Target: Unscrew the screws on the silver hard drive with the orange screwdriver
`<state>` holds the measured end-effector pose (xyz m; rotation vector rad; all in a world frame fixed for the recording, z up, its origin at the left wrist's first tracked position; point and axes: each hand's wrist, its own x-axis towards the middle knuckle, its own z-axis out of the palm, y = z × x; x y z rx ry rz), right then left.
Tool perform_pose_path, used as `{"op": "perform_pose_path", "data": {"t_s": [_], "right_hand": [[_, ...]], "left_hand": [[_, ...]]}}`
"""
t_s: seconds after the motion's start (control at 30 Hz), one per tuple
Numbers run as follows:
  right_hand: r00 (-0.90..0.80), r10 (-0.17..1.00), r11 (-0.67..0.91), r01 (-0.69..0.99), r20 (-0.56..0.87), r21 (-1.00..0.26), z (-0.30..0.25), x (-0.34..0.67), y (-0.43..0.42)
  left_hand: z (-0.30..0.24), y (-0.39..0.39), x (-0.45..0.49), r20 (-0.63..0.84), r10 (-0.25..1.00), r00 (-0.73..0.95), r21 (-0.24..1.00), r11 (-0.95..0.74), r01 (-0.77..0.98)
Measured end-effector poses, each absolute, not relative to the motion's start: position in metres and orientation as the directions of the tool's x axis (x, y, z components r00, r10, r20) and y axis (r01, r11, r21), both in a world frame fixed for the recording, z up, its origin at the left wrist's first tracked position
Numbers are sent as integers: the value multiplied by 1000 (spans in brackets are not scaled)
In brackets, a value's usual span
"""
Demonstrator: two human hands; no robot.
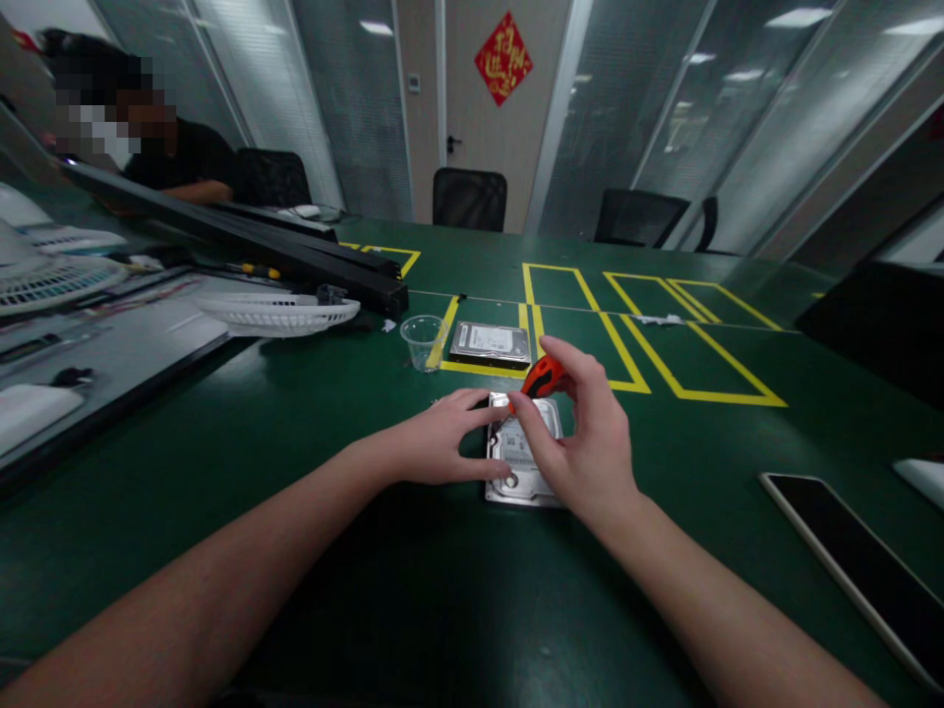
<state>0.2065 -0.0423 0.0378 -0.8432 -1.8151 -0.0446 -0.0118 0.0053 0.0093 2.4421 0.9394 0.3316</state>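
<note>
A silver hard drive (520,454) lies flat on the green table in front of me, label side up. My left hand (449,438) rests against its left side, thumb and fingers spread apart over the casing. In my right hand (590,433) is a screwdriver with an orange and black handle (543,379), held tilted above the drive's upper part. Its tip is hard to make out near my left fingers. Just beyond, a second hard drive (491,340) sits inside a yellow taped outline, beside a clear plastic cup (423,344).
Fan grilles (280,311), long black bars (295,251) and a flat panel (147,344) fill the left side. A phone-like slab (848,560) lies at right. Yellow tape outlines (730,397) mark the table. Across it sits another person (192,162); chairs (470,200) stand behind.
</note>
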Motion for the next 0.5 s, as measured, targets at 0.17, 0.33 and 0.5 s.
{"op": "perform_pose_path", "data": {"t_s": [0.17, 0.33, 0.5], "right_hand": [[-171, 552, 761, 503, 816, -410, 36, 206, -45], [-155, 533, 736, 569, 832, -365, 40, 206, -44], [-168, 529, 758, 535, 832, -374, 38, 206, -44]], "left_hand": [[9, 6, -11, 47, 687, 725, 539, -628, 561], [9, 6, -12, 61, 688, 723, 546, -629, 553], [10, 5, -12, 35, 689, 724, 541, -622, 565]]}}
